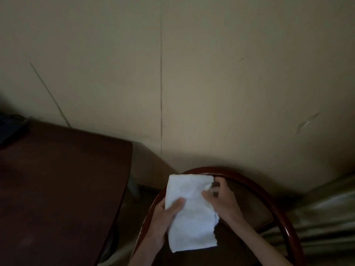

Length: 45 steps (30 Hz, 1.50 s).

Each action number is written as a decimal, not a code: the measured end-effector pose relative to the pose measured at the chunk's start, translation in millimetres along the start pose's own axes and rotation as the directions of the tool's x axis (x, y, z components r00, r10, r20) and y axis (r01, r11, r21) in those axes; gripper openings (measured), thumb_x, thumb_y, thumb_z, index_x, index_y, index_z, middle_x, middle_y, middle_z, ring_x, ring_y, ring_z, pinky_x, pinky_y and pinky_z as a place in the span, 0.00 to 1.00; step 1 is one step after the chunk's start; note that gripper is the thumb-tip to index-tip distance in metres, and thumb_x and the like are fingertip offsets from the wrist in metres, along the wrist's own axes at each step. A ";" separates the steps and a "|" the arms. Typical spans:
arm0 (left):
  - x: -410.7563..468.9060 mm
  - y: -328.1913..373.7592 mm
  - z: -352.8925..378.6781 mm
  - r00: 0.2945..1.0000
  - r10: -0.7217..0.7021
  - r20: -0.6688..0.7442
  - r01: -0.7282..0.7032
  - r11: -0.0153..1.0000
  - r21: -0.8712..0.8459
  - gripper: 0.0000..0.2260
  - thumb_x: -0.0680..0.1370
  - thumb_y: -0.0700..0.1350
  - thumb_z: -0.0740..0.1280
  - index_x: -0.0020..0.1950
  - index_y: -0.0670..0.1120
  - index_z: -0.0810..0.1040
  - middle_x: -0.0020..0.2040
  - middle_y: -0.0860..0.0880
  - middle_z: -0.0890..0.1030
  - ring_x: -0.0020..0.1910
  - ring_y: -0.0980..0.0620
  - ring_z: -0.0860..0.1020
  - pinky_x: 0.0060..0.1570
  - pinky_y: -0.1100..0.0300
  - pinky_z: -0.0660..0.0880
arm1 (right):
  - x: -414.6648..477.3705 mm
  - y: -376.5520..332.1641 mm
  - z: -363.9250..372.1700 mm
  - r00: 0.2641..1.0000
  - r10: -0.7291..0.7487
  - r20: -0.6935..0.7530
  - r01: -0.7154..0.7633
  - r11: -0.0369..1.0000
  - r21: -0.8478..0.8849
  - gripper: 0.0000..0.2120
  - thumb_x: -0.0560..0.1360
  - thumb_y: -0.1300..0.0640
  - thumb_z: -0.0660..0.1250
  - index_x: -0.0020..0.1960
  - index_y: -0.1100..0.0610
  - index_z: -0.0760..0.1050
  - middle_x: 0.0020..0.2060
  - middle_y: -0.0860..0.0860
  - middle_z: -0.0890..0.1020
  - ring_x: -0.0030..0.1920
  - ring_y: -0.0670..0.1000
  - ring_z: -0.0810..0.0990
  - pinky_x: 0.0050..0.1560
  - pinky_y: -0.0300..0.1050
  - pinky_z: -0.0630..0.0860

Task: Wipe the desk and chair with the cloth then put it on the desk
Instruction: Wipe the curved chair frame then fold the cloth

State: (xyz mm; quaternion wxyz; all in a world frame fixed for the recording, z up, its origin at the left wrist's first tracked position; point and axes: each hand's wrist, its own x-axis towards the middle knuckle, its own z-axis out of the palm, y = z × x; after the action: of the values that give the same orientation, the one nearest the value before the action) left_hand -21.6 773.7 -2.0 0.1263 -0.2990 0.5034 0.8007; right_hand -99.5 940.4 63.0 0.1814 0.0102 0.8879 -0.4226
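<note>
A white folded cloth [190,212] is held flat in front of me above the chair. My left hand [165,215] grips its left edge with the thumb lying on top. My right hand [221,200] pinches its upper right edge. Below the cloth is the chair [265,191], with a curved dark red wooden rim and a dim brown seat. The dark brown desk [57,189] fills the lower left, its right edge next to the chair.
A beige wall [211,83] with a vertical seam stands close behind desk and chair. A dark object [9,127] lies at the desk's far left corner. Pale striped fabric [326,208], perhaps bedding, is at the right.
</note>
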 end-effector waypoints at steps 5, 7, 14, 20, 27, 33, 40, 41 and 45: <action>7.6 -25.1 -29.6 0.978 0.084 -0.189 -0.096 0.994 -0.057 0.29 0.67 0.59 0.78 0.66 0.54 0.77 0.57 0.47 0.85 0.55 0.44 0.84 0.58 0.39 0.78 | -1.0 7.7 46.1 0.934 -0.357 -0.004 0.327 0.859 -0.394 0.34 0.75 0.43 0.67 0.75 0.51 0.58 0.72 0.50 0.67 0.70 0.49 0.67 0.70 0.45 0.65; 10.3 -35.9 -37.2 0.964 0.109 -0.243 -0.142 0.982 -0.122 0.26 0.72 0.55 0.75 0.69 0.52 0.75 0.59 0.47 0.84 0.56 0.44 0.83 0.60 0.38 0.77 | -3.7 9.8 69.1 0.927 -0.368 0.071 0.368 0.857 -0.361 0.30 0.75 0.41 0.66 0.72 0.50 0.62 0.70 0.49 0.67 0.68 0.48 0.68 0.69 0.46 0.68; -2.6 -78.7 -50.4 0.957 0.127 -0.261 -0.228 0.885 -0.406 0.27 0.75 0.47 0.74 0.72 0.53 0.70 0.65 0.47 0.81 0.62 0.43 0.81 0.63 0.38 0.75 | -16.1 32.1 111.3 0.858 0.481 0.182 -0.513 0.825 0.238 0.49 0.65 0.40 0.76 0.76 0.51 0.54 0.72 0.56 0.63 0.68 0.59 0.68 0.61 0.55 0.73; -46.7 -129.3 -53.2 0.955 0.026 -0.297 -0.186 0.831 -0.525 0.38 0.62 0.53 0.82 0.68 0.45 0.72 0.62 0.41 0.81 0.60 0.40 0.79 0.60 0.43 0.78 | -50.2 89.8 128.9 0.719 0.163 0.675 -0.656 0.481 0.582 0.20 0.76 0.55 0.68 0.65 0.62 0.71 0.62 0.63 0.78 0.57 0.61 0.79 0.61 0.60 0.75; -72.3 -163.4 -112.2 0.847 0.033 -0.531 -0.242 0.913 -0.329 0.24 0.73 0.52 0.75 0.65 0.46 0.77 0.60 0.44 0.83 0.58 0.41 0.82 0.54 0.45 0.81 | -68.4 94.8 183.6 0.914 0.079 0.397 -0.244 0.890 0.384 0.24 0.70 0.55 0.75 0.61 0.47 0.69 0.57 0.46 0.78 0.56 0.47 0.77 0.52 0.42 0.74; -31.1 -191.5 -155.2 0.529 0.575 -0.624 0.127 0.673 0.729 0.26 0.76 0.43 0.69 0.73 0.46 0.65 0.70 0.41 0.65 0.67 0.39 0.70 0.63 0.45 0.73 | -50.2 107.5 259.5 0.930 0.088 0.358 -0.140 0.983 0.121 0.24 0.74 0.52 0.71 0.65 0.50 0.64 0.61 0.51 0.76 0.58 0.52 0.77 0.59 0.51 0.76; 2.6 -207.3 -153.3 0.813 0.520 -0.261 0.073 0.353 0.933 0.39 0.76 0.71 0.50 0.81 0.51 0.50 0.80 0.49 0.57 0.77 0.50 0.61 0.73 0.51 0.64 | -32.5 127.0 266.8 0.903 0.245 0.353 -0.301 0.947 0.115 0.23 0.69 0.45 0.75 0.58 0.47 0.69 0.52 0.46 0.78 0.51 0.46 0.79 0.51 0.47 0.79; 6.4 -202.9 -154.5 0.821 0.514 -0.249 0.078 0.331 0.941 0.41 0.75 0.73 0.49 0.81 0.51 0.48 0.80 0.48 0.58 0.76 0.50 0.63 0.71 0.51 0.66 | -26.5 127.6 261.4 0.897 0.243 0.368 -0.295 0.951 0.093 0.20 0.69 0.44 0.74 0.55 0.45 0.69 0.50 0.45 0.78 0.50 0.46 0.79 0.52 0.48 0.80; 33.0 -174.7 -138.5 0.801 0.573 -0.174 0.070 0.199 0.978 0.40 0.77 0.70 0.52 0.79 0.43 0.60 0.74 0.41 0.71 0.67 0.44 0.77 0.58 0.48 0.79 | -1.0 119.9 243.6 0.939 0.159 0.305 -0.160 0.987 -0.021 0.14 0.73 0.44 0.70 0.55 0.45 0.71 0.49 0.44 0.79 0.48 0.42 0.79 0.49 0.45 0.80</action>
State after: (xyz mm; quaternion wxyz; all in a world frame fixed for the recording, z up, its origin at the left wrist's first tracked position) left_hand 89.0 728.9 -193.2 0.0027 -0.2651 0.9390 0.2193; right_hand -1.7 833.9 -166.8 0.3500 0.0172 0.8445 -0.4050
